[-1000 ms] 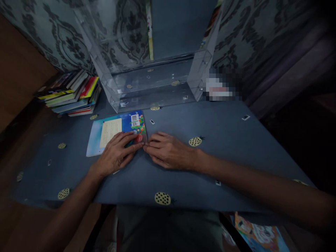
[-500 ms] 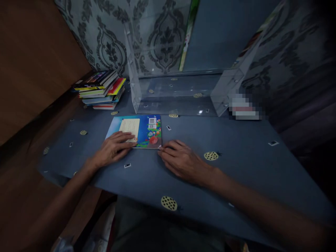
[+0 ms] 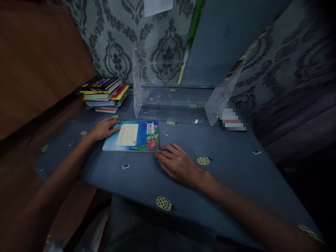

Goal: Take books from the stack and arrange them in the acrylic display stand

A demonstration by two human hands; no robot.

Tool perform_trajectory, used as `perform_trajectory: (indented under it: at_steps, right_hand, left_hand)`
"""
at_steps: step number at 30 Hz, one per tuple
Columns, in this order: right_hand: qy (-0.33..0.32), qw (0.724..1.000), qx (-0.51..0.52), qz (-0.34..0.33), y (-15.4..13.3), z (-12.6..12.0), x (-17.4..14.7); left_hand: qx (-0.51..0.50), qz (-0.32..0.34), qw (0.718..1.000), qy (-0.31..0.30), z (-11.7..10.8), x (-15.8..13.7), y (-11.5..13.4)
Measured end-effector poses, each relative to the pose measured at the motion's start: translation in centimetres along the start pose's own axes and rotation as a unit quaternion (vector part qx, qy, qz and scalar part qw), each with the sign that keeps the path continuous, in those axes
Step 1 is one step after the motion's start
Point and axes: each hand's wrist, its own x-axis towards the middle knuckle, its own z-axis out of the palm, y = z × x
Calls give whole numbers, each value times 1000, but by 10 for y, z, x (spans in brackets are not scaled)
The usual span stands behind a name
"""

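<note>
A blue picture book (image 3: 143,134) lies flat on the cloth-covered table, back cover up, showing a cream text panel and a barcode. My left hand (image 3: 103,129) rests at its upper left edge, fingers stretched out and touching the border. At the lower right corner, my right hand (image 3: 177,162) has its fingers curled together, with thumb and index pinching that corner. The right fingertips are partly hidden behind the knuckles.
A stack of several books (image 3: 102,94) stands at the back left. Behind the picture book is a clear acrylic rack (image 3: 210,108). A pixelated item (image 3: 232,120) sits right of the rack. The patterned tablecloth (image 3: 141,178) reaches the table's front edge.
My left hand has slid from the middle of the cover to the book's upper left edge, uncovering the text panel. My right hand stays at the corner. The camera view has shifted slightly.
</note>
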Motion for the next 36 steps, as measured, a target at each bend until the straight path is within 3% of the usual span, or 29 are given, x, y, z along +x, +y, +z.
perform_trajectory:
  at_steps: [10,17,24,32,36]
  right_hand:
    - [-19,999,-20,25,-1,-4,1]
    - [-35,998,-46,39,1,1,4]
    - [-37,997,-50,40,39,24,27]
    - [-85,992,-74,59,81,42,69]
    - [-92,992,-22,81,89,45,72]
  left_hand:
    - [140,-87,984,-62,-22,-82,41]
    - [134,-147,977,-78,-22,-111,70]
    - [111,-174,972,-108,-19,-117,81]
    - [52,-149,982,-101,-18,-98,95]
    - [98,-159,976,-110,-22,-87,108]
